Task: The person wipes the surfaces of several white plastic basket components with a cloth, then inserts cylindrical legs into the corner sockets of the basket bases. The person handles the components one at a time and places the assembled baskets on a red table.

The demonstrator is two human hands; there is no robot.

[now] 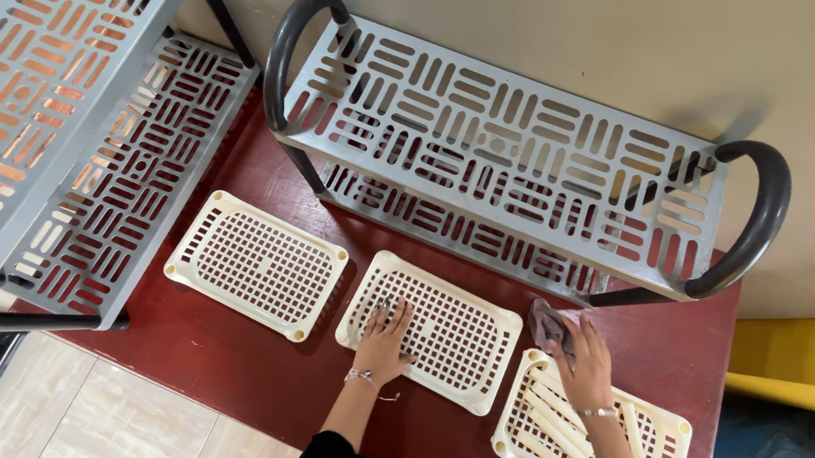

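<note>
My left hand point(382, 341) lies flat, fingers spread, on the middle cream perforated plastic shelf panel point(454, 345) on the dark red floor. My right hand point(584, 365) presses a small grey-purple cloth point(548, 322) on the floor at the far corner of the right cream panel point(651, 432), whose underside ribs face up. A third cream panel point(257, 265) lies to the left, untouched.
A grey slotted two-tier rack point(508, 155) with black curved handles stands against the beige wall just beyond my hands. A second grey rack point(67, 138) stands at the left. Pale floor tiles point(106, 432) lie at lower left, a yellow edge point(799, 364) at right.
</note>
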